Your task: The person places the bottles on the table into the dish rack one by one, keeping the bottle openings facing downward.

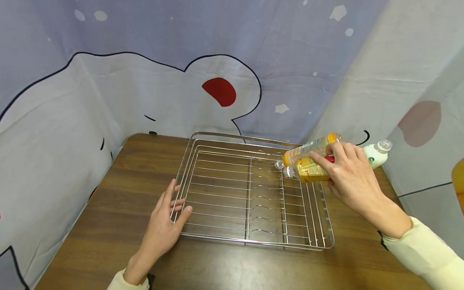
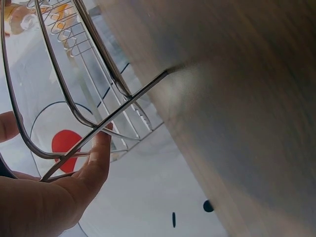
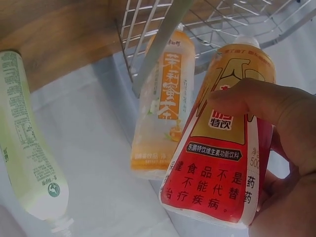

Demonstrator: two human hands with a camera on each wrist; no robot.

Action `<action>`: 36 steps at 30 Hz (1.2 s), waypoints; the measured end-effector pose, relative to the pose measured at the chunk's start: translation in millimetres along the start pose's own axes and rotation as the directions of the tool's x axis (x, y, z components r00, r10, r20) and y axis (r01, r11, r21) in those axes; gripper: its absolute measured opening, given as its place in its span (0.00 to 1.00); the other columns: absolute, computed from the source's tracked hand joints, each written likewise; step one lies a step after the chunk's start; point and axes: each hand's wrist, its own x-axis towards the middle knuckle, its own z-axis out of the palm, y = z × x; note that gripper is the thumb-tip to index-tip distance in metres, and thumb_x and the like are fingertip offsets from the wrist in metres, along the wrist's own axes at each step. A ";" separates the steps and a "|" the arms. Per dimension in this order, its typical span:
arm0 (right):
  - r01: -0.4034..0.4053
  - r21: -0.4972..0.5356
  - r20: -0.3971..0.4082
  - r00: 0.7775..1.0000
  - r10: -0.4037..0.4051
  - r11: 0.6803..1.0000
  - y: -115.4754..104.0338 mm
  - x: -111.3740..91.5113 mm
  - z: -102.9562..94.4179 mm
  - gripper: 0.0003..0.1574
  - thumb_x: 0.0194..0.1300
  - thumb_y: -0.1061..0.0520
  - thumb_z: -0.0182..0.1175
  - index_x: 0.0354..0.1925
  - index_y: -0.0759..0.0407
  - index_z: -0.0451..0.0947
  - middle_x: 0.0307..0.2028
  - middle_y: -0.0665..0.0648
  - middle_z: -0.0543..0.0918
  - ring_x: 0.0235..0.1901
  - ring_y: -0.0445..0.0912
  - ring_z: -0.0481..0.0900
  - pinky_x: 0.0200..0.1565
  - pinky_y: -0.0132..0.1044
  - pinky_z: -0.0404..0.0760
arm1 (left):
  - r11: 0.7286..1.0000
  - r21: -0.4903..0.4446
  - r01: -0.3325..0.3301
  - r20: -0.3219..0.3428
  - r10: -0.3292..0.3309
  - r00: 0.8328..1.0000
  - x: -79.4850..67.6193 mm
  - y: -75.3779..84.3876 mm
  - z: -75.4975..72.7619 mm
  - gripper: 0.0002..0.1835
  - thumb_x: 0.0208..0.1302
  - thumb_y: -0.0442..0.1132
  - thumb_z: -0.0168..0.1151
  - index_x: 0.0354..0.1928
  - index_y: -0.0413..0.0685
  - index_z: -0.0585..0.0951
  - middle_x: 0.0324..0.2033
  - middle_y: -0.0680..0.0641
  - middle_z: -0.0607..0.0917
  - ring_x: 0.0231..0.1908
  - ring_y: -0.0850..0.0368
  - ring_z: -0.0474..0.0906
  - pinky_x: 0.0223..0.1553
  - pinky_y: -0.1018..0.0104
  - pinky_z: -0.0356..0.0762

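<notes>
My right hand (image 1: 353,177) grips a drink bottle (image 3: 222,148) with a yellow and red label. The bottle is tilted, its clear cap pointing left over the wire rack (image 1: 250,193). Just beyond it, an orange-labelled tea bottle (image 1: 311,149) lies at a slant across the rack's right side, cap towards the wavy wires. At the rack's left rim is my left hand (image 1: 164,227). Its fingers bend round the rim wires from outside, and the thumb lies over the inner side. In the left wrist view, wires cross in front of a fingertip (image 2: 102,143).
A pale green bottle (image 1: 375,156) with a clear cap lies right of the rack, partly behind my right hand. An amber object (image 1: 459,181) is cut off at the right edge. Printed cloth (image 1: 163,92) hangs behind the brown wooden table (image 1: 119,197).
</notes>
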 end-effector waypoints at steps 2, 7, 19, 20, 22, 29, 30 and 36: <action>0.009 -0.012 -0.001 1.000 -0.009 1.000 -0.5 0.5 2.9 0.51 0.33 0.76 0.74 0.62 0.58 0.85 0.46 0.69 0.77 0.43 0.71 0.74 0.40 0.61 0.74 | 1.000 0.004 -0.001 -0.001 0.001 1.000 0.0 0.1 0.0 0.47 0.81 0.43 0.67 0.90 0.43 0.52 0.78 0.32 0.71 0.60 0.32 0.86 0.57 0.29 0.86; 0.024 -0.021 0.004 1.000 -0.024 0.999 -2.4 2.0 8.2 0.47 0.37 0.77 0.73 0.61 0.60 0.87 0.46 0.68 0.77 0.44 0.70 0.75 0.42 0.61 0.76 | 1.000 0.002 0.003 0.004 -0.003 1.000 0.6 0.3 0.1 0.47 0.81 0.43 0.67 0.90 0.44 0.52 0.78 0.32 0.70 0.61 0.31 0.86 0.57 0.28 0.86; 0.060 -0.053 0.020 0.998 -0.059 0.997 -3.4 6.9 17.8 0.47 0.34 0.80 0.74 0.58 0.62 0.88 0.43 0.68 0.75 0.43 0.67 0.74 0.48 0.60 0.77 | 1.000 -0.007 0.015 0.011 -0.015 1.000 2.4 1.5 0.4 0.47 0.80 0.43 0.67 0.90 0.43 0.52 0.79 0.34 0.70 0.61 0.32 0.86 0.57 0.29 0.87; 0.061 -0.055 0.021 0.998 -0.059 0.997 -3.4 6.7 18.3 0.47 0.34 0.80 0.74 0.58 0.62 0.88 0.43 0.68 0.75 0.42 0.67 0.74 0.47 0.60 0.77 | 1.000 -0.008 0.016 0.012 -0.016 1.000 2.4 1.3 0.4 0.47 0.80 0.43 0.67 0.90 0.43 0.52 0.79 0.34 0.70 0.61 0.32 0.86 0.57 0.29 0.87; 0.059 -0.065 0.025 0.998 -0.057 0.996 -3.3 6.6 18.9 0.47 0.33 0.80 0.74 0.58 0.62 0.88 0.42 0.68 0.75 0.42 0.67 0.74 0.47 0.60 0.77 | 1.000 -0.008 0.015 0.011 -0.015 1.000 2.2 1.0 0.6 0.47 0.80 0.44 0.67 0.90 0.44 0.52 0.79 0.34 0.70 0.61 0.32 0.86 0.57 0.30 0.87; 0.063 -0.081 0.035 0.998 -0.060 0.995 -2.6 6.5 20.8 0.47 0.34 0.80 0.76 0.58 0.62 0.89 0.41 0.68 0.74 0.41 0.67 0.73 0.47 0.59 0.77 | 1.000 -0.015 0.006 0.004 -0.006 1.000 1.4 0.3 0.5 0.47 0.80 0.43 0.67 0.89 0.42 0.53 0.79 0.33 0.70 0.61 0.32 0.86 0.56 0.30 0.87; 0.065 -0.082 0.035 0.997 -0.062 0.995 -2.7 6.6 21.4 0.47 0.34 0.80 0.76 0.58 0.62 0.89 0.41 0.67 0.74 0.41 0.66 0.73 0.47 0.59 0.77 | 1.000 -0.016 0.006 0.003 -0.006 1.000 1.3 0.1 0.5 0.47 0.80 0.43 0.67 0.89 0.42 0.53 0.79 0.33 0.70 0.61 0.32 0.86 0.56 0.30 0.87; 0.068 -0.086 0.040 0.997 -0.064 0.994 -4.0 8.8 23.0 0.47 0.35 0.80 0.75 0.58 0.62 0.89 0.40 0.67 0.73 0.40 0.65 0.73 0.46 0.58 0.76 | 1.000 -0.015 0.009 -0.001 -0.009 1.000 0.7 -0.8 0.3 0.47 0.80 0.44 0.67 0.89 0.43 0.53 0.79 0.34 0.70 0.61 0.32 0.86 0.56 0.30 0.87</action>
